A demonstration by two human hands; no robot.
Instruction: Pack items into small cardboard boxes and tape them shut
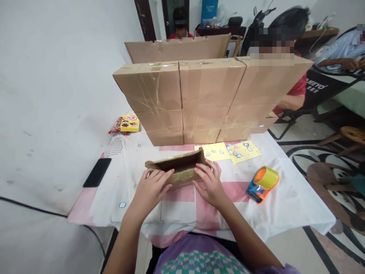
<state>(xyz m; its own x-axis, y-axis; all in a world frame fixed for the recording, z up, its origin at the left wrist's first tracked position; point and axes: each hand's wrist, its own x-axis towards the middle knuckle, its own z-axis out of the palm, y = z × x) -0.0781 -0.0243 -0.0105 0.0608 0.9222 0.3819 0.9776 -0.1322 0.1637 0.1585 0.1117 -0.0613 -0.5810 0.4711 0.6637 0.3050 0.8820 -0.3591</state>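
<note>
A small brown cardboard box [182, 177] stands on the table in front of me, its open top showing a dark inside. My left hand [155, 186] grips its near left part, fingers bent over the rim. At the near right end my right hand [209, 182] holds it too, with fingertips over the edge. To the right lies a tape dispenser [262, 184] with a yellow roll and an orange and blue body. Behind the box rests a yellow sheet [212, 152] with small pale stickers or scraps on it.
A wall of stacked cardboard boxes [205, 91] rises at the table's back. On the left are a black phone [97, 172], a yellow snack box [130, 123] and a red packet [116, 126]. Other people sit beyond the boxes and at the right. The tablecloth [296, 205] is white and pink.
</note>
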